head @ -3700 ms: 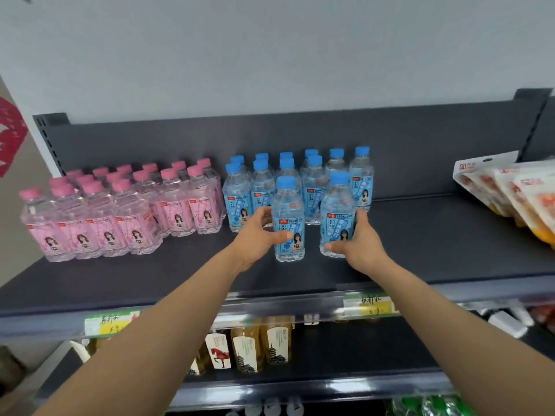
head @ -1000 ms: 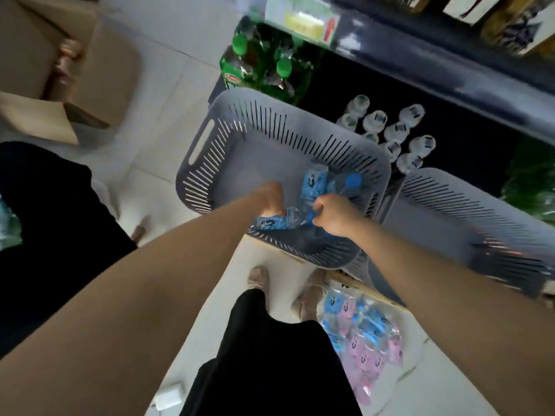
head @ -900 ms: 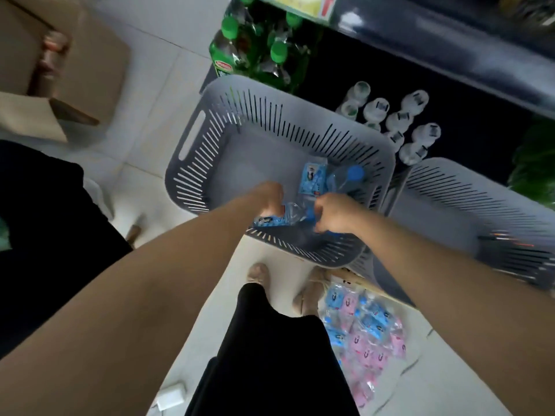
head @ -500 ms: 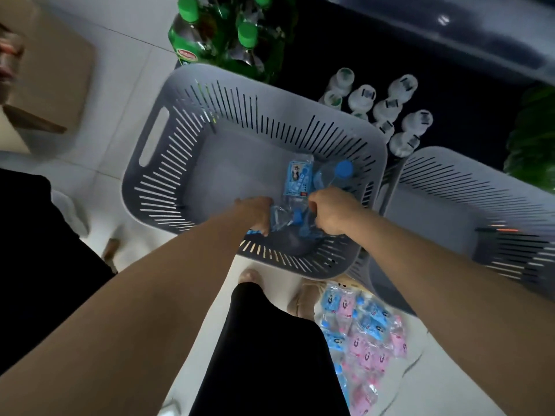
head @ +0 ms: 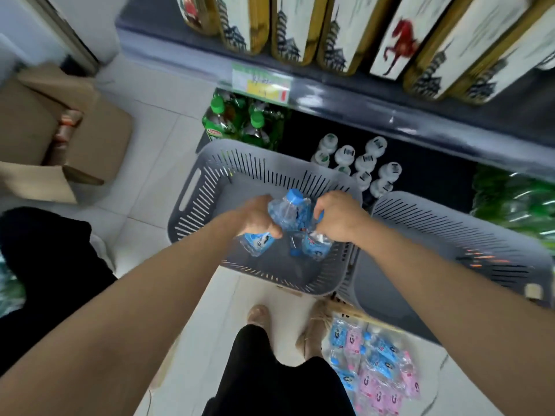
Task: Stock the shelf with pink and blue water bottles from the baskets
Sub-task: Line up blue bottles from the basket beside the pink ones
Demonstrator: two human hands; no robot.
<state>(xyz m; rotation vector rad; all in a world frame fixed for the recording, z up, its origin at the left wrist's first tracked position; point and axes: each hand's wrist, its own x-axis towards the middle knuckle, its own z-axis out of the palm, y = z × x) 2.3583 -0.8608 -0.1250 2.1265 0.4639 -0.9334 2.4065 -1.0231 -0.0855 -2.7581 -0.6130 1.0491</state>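
Left hand [head: 259, 219] and right hand [head: 339, 218]: both grips curled tight round blue bottles [head: 288, 211] above seemingly near-empty basket [head: 210, 193]; pink-and-blue pack [head: 374, 367] below right grip was unstocked.

Open brown cardboard box [head: 60, 136] sat on white tiled floor [head: 144, 151]. Green-capped green plastic bottles [head: 237, 121] stood left of white-capped pale bottles [head: 360, 163]. Amber pagoda-labelled bottles [head: 285, 28] stood above.

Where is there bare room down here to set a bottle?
The right basket looks mostly bare inside. The floor tiles between the left basket and the cardboard box are free. Crowded: the green bottles and white-capped bottles behind the baskets, and the bottle pack by the feet.
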